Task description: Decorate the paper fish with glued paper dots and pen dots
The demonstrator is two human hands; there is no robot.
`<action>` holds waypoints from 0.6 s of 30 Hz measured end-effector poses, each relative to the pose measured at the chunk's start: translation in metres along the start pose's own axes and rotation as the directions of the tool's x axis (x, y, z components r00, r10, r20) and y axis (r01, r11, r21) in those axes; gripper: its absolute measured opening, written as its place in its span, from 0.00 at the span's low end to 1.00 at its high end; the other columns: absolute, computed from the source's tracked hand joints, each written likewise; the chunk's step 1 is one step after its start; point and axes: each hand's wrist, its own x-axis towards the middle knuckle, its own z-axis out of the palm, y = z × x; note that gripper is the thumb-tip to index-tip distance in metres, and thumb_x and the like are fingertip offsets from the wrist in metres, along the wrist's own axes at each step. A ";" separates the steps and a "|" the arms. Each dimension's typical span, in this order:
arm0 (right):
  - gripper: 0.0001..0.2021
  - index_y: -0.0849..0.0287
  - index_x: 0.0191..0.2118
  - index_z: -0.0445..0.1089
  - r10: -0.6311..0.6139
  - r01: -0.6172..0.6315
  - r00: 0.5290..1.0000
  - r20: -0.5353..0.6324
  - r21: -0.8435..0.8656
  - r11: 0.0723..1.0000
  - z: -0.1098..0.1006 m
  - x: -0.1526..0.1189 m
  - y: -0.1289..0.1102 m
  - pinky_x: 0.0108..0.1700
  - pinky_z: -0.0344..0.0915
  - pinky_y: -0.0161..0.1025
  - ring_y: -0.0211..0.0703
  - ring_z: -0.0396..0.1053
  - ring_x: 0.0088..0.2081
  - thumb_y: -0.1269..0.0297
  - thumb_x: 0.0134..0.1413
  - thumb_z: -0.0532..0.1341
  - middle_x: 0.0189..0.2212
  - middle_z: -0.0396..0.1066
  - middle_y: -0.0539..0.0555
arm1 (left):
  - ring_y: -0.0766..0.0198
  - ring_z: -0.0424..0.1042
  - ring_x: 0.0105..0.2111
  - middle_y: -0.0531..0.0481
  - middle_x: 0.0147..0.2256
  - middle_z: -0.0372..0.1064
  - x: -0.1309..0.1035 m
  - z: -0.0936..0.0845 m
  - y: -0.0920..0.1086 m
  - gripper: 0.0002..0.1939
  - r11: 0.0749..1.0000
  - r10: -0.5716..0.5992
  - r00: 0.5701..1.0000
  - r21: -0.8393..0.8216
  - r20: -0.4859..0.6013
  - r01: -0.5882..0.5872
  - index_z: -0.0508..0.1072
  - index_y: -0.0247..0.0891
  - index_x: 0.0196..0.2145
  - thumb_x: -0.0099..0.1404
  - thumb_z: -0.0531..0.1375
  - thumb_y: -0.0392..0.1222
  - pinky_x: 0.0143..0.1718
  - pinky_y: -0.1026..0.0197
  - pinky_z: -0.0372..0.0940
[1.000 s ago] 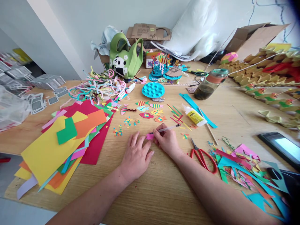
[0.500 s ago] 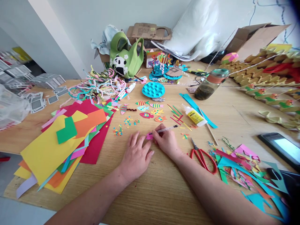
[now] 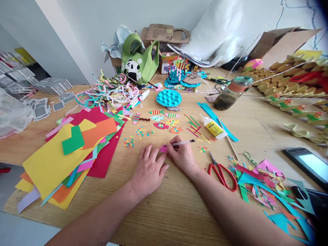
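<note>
My right hand (image 3: 182, 153) is closed around a pen (image 3: 183, 142) with a clear barrel and a dark end. Its tip, hidden by my fingers, is at a small pink paper piece (image 3: 163, 149) on the table. Flat beside that piece lies my left hand (image 3: 150, 167), fingers spread, fingertips at the paper's left edge. Just beyond are several decorated paper fish (image 3: 172, 122) and small heaps of colored paper bits (image 3: 129, 141). Red-handled scissors (image 3: 220, 172) lie open to the right of my right hand, and a white glue bottle (image 3: 214, 127) rests on its side behind them.
Stacked colored paper (image 3: 57, 160) covers the left. Paper scraps (image 3: 274, 186) and a phone (image 3: 307, 164) lie on the right. Pipe cleaners (image 3: 107, 92), a blue bumpy disc (image 3: 168, 98), a green panda bag (image 3: 139, 63) and a lidded jar (image 3: 232, 93) stand farther back.
The whole view has shifted very slightly. Both hands, the pen and the pink paper keep almost the same places.
</note>
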 end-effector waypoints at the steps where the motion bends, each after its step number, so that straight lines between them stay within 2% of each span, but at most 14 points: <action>1: 0.06 0.55 0.28 0.61 0.004 -0.004 1.000 0.005 -0.005 1.000 0.000 0.000 0.000 0.25 0.60 0.35 0.38 0.64 0.21 0.62 0.54 0.57 0.20 0.66 0.47 | 0.44 0.53 0.61 0.40 0.55 0.63 0.000 0.000 0.000 0.17 1.000 0.000 1.000 0.001 0.005 0.000 0.70 0.38 0.53 0.70 0.54 0.46 0.61 0.35 0.52; 7: 0.06 0.55 0.28 0.61 -0.011 0.011 1.000 0.024 -0.016 1.000 -0.002 -0.001 -0.004 0.26 0.59 0.35 0.38 0.64 0.21 0.64 0.54 0.57 0.20 0.65 0.47 | 0.43 0.53 0.61 0.40 0.56 0.63 0.000 -0.001 0.000 0.18 1.000 -0.009 1.000 0.005 0.025 0.009 0.70 0.36 0.53 0.70 0.54 0.46 0.63 0.37 0.50; 12: 0.06 0.54 0.28 0.60 0.034 -0.034 0.999 0.006 0.047 0.998 -0.001 -0.002 -0.002 0.24 0.57 0.35 0.38 0.62 0.20 0.63 0.54 0.57 0.19 0.63 0.46 | 0.43 0.52 0.61 0.40 0.55 0.63 0.000 -0.001 0.000 0.18 1.000 -0.006 1.000 0.013 0.021 0.005 0.69 0.37 0.55 0.70 0.54 0.46 0.62 0.36 0.51; 18: 0.06 0.55 0.27 0.60 0.041 -0.041 0.999 0.019 0.021 0.999 -0.001 0.000 0.000 0.24 0.57 0.34 0.37 0.62 0.20 0.65 0.52 0.57 0.18 0.63 0.46 | 0.43 0.53 0.61 0.40 0.55 0.63 0.000 -0.002 0.000 0.19 1.000 -0.007 0.999 0.016 0.037 0.006 0.69 0.37 0.55 0.70 0.54 0.46 0.62 0.36 0.51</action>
